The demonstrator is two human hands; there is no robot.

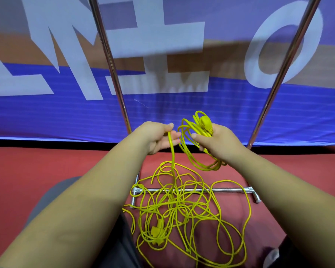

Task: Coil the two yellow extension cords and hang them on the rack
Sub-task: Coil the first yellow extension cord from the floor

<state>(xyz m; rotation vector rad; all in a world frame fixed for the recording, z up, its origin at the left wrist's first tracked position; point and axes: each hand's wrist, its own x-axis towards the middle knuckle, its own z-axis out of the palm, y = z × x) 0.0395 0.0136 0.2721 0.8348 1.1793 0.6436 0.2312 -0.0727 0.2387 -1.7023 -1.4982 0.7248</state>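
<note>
— Item one, cords: where held?

— Right hand [219,142]: grip clamped on a small coil [197,149] of yellow cord, several loops hanging below the fist, a yellow plug [206,123] sticking up above the thumb. Left hand [159,136]: fingers pinched together on a single yellow strand [172,151] that drops straight down from the hand.

— And the remainder?

— A loose tangle of yellow cord [184,207] on the red floor [46,171], directly below both hands. The strand from the left hand runs into it. A second yellow plug [157,232] lies inside the tangle, near its lower left. Which loops belong to which cord: cannot tell.

— Item two, rack?

— Two chrome uprights [112,64] rising either side of the hands. Chrome base bar [226,189] on the floor, crossed by several loops of the tangle. Nothing hung on it.

— Surroundings?

— Blue banner [182,113] with large pale lettering behind the rack. Grey trouser leg [52,198] at lower left.
</note>
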